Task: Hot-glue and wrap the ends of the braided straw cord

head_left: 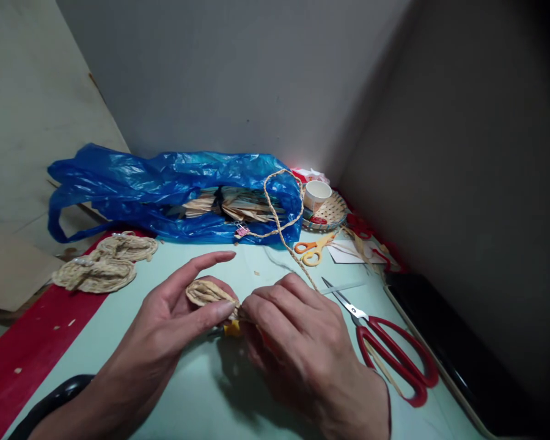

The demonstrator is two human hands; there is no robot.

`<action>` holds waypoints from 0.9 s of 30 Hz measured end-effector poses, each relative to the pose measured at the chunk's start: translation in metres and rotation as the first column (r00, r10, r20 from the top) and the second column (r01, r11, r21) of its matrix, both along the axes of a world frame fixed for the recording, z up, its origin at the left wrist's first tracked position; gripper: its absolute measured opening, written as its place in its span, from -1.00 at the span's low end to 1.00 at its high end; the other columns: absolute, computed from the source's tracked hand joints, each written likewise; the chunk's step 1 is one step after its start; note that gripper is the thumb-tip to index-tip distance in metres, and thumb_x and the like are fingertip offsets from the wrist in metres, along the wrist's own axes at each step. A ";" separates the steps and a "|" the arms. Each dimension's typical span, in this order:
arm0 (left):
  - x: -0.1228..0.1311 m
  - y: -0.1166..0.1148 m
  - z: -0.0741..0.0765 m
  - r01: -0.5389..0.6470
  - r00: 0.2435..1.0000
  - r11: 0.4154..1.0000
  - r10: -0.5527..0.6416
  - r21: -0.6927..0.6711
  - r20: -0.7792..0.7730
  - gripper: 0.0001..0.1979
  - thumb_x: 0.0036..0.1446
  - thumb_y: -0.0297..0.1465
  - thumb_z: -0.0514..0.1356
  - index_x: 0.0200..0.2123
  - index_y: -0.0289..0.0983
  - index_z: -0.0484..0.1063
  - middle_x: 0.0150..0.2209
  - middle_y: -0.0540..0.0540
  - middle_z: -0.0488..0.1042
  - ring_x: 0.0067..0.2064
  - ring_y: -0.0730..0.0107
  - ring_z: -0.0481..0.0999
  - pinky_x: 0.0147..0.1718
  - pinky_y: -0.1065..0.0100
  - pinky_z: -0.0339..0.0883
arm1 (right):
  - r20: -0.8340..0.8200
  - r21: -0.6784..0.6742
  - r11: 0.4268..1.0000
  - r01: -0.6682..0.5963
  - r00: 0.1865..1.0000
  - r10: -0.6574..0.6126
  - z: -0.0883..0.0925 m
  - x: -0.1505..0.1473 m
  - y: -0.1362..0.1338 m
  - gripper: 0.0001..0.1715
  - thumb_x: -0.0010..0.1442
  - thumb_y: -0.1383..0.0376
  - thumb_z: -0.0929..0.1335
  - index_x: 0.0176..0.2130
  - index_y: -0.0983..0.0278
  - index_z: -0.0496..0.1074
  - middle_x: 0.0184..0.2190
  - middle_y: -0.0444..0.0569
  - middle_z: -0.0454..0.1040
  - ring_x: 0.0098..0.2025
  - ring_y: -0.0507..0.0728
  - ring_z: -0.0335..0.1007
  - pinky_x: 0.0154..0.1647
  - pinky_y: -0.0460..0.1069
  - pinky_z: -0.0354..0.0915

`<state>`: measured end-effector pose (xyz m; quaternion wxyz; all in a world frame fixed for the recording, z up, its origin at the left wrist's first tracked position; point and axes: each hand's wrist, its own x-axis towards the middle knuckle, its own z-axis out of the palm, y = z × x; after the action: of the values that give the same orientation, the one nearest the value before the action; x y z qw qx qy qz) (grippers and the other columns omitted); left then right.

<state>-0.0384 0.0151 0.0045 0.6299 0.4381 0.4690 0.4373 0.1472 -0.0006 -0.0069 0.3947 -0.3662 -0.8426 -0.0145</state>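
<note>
A small coil of braided straw cord (206, 292) is held between my two hands above the table. My left hand (174, 318) pinches it between the thumb and curled fingers, with the index finger stretched out. The fingers of my right hand (297, 336) are closed at the coil's right end; my knuckles hide exactly what they grip. A length of the braid (284, 235) rises behind my right hand and loops back to a pink clip (242, 230). Something yellow and dark (231, 330) shows just below the coil, mostly covered.
Red-handled scissors (385, 348) lie open on the right, beside a long black object (458, 348). Smaller orange-yellow scissors (315, 247) lie farther back. A blue plastic bag (132, 183) holds dried strips, left of a woven basket (334, 211) with a white cup (318, 194). Two coiled straw pieces (96, 275) rest at left.
</note>
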 end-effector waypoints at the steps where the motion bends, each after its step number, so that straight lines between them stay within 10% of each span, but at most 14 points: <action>1: 0.000 0.000 0.000 0.004 1.000 1.000 -0.004 -0.004 -0.005 -0.45 0.02 -0.27 0.47 0.11 -0.07 0.50 -0.39 0.05 0.60 -0.44 0.48 0.48 -0.45 0.55 0.37 | 0.007 0.009 1.000 0.001 1.000 -0.001 0.000 0.000 0.000 -0.79 0.38 0.41 0.32 -0.27 0.39 0.54 -0.39 -0.01 0.52 -0.38 0.12 0.22 -0.38 0.05 0.21; 14: 0.015 -0.008 0.002 -0.184 0.979 0.983 0.185 0.019 -0.082 -0.64 -0.12 -0.33 0.49 -0.21 -0.21 0.54 -0.43 0.06 0.56 -0.40 0.48 0.46 -0.39 0.54 0.35 | 0.000 0.133 0.990 -0.053 0.999 0.053 -0.014 -0.005 -0.001 -0.83 0.33 0.51 0.33 -0.24 0.45 0.55 -0.36 0.04 0.56 -0.38 0.13 0.16 -0.41 0.08 0.16; 21: 0.008 -0.003 -0.008 -0.037 0.997 0.999 0.036 0.008 0.067 -0.58 0.09 -0.22 0.42 0.02 -0.13 0.50 -0.44 0.07 0.54 -0.43 0.48 0.44 -0.43 0.52 0.33 | -0.046 0.074 0.996 -0.053 0.997 0.057 -0.012 -0.004 0.000 -0.88 0.31 0.53 0.36 -0.26 0.45 0.52 -0.35 0.09 0.58 -0.37 0.13 0.26 -0.37 0.06 0.25; 27: -0.002 0.013 -0.005 -0.128 0.991 0.977 0.135 0.167 -0.027 -0.69 0.25 -0.09 0.25 -0.03 -0.10 0.52 -0.22 0.02 0.58 -0.24 0.38 0.47 -0.25 0.46 0.35 | -0.042 0.085 0.996 0.008 0.999 -0.005 -0.011 0.001 0.005 -0.90 0.35 0.49 0.35 -0.22 0.40 0.49 -0.36 0.04 0.58 -0.36 0.12 0.32 -0.33 0.05 0.28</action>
<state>-0.0401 0.0279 -0.0004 0.5521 0.4651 0.4709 0.5071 0.1484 0.0045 -0.0175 0.4274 -0.3520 -0.8315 -0.0440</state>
